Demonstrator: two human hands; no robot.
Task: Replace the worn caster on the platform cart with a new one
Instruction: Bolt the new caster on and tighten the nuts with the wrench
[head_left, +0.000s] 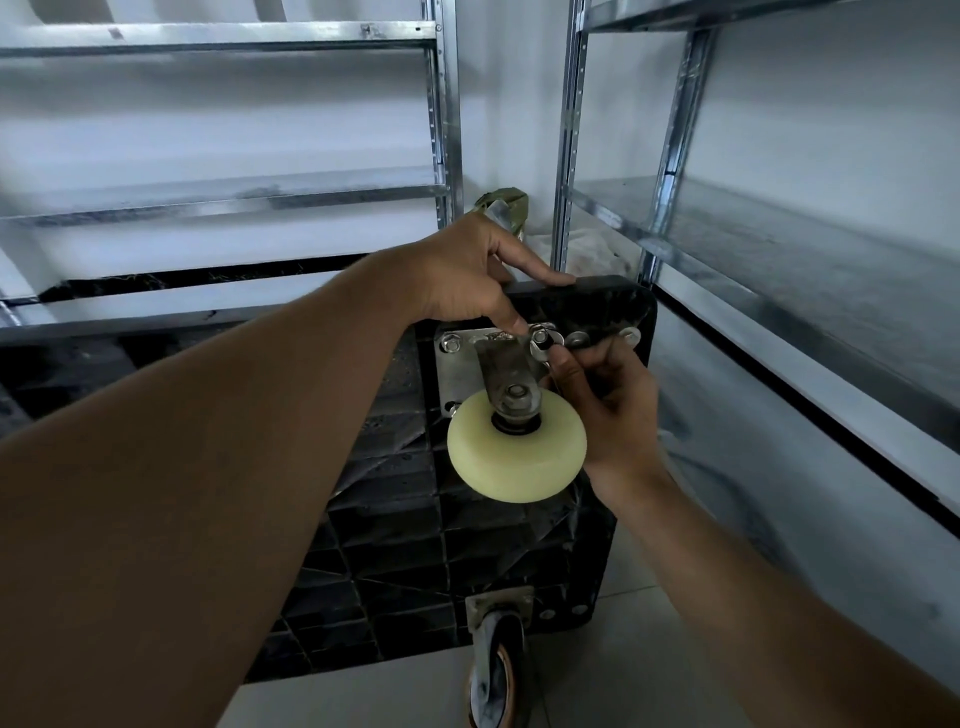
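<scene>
The black platform cart (415, 545) stands tipped on its side with its ribbed underside facing me. A caster with a pale yellow wheel (517, 447) and a metal mounting plate (457, 369) sits at the cart's upper corner. My left hand (467, 275) grips the cart's top edge, its thumb pressing down on the plate. My right hand (602, 400) reaches from behind the wheel and pinches a nut with washer (541, 344) at the plate's upper right bolt. A second caster with a grey wheel (498, 670) is mounted at the cart's lower corner.
Metal shelving racks stand to the left (441, 130) and right (675, 156) of the cart. A green-wrapped object (506, 205) shows behind my left hand. Pale floor tiles (597, 675) lie below.
</scene>
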